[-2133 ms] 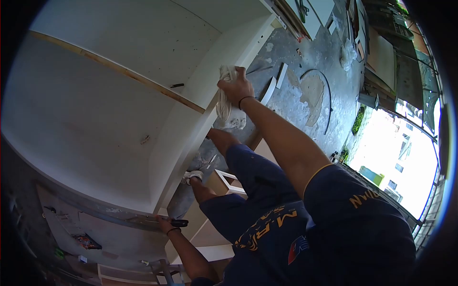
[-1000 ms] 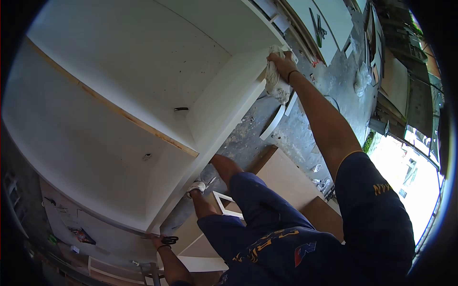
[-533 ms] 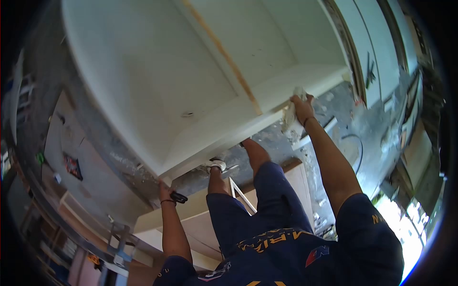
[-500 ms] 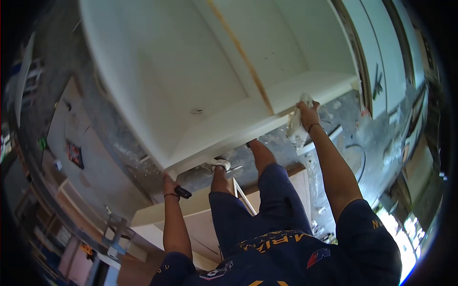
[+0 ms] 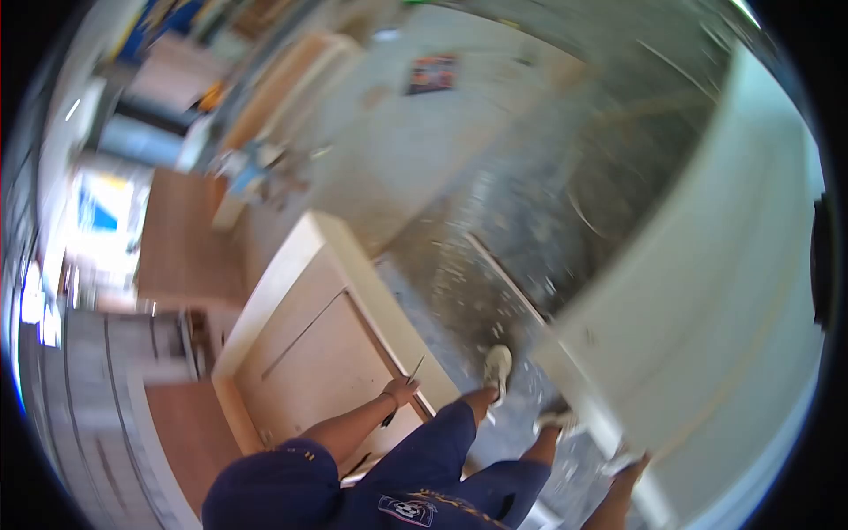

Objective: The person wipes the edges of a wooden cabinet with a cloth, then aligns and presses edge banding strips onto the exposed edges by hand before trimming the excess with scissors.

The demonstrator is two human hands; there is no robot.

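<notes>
My left hand [image 5: 402,390] is closed around a black-handled tool [image 5: 389,418] with a thin metal shaft or blade pointing up; its exact kind is unclear. This hand is over the rim of a pale wooden cabinet [image 5: 367,291] lying on my left. At the lower right, my right hand [image 5: 629,470] grips a crumpled whitish rag [image 5: 618,462] against the near edge of a large white cabinet [image 5: 698,353]. Motion blur softens that hand, and its fingers are partly hidden.
My shoes [image 5: 497,371] stand on a dusty, speckled floor [image 5: 450,256] between both cabinets. A narrow strip [image 5: 508,278] lies by the white cabinet. A large flat board [image 5: 380,132] lies farther off with a colourful packet [image 5: 432,74] on it. Brown panels [image 5: 190,238] stand at left.
My view has swung left, so the white cabinet now sits at the right. My left hand has moved from that cabinet's corner to the pale wooden cabinet. The rag stays in my right hand.
</notes>
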